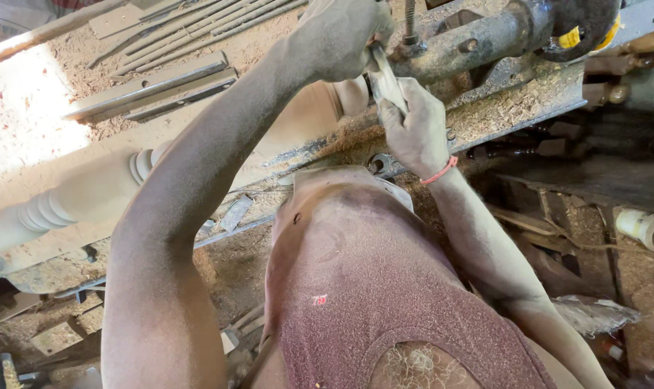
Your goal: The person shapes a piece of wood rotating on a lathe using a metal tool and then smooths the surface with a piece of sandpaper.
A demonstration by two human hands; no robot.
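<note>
Both hands close on one flat metal tool [386,81] — the left hand [337,36] wraps its upper end near the dark steel tailstock [478,39], and the right hand [417,126], with a red band at the wrist, clamps the lower end just beneath. The tool's long axis runs steeply, top tilted toward the left hand, its tip hidden behind the fingers. To the left lies a pale turned wooden spindle [89,191] along the sawdust-covered lathe bed [514,101] — its near end sits just beside the left forearm, so the left hand is nearer it.
</note>
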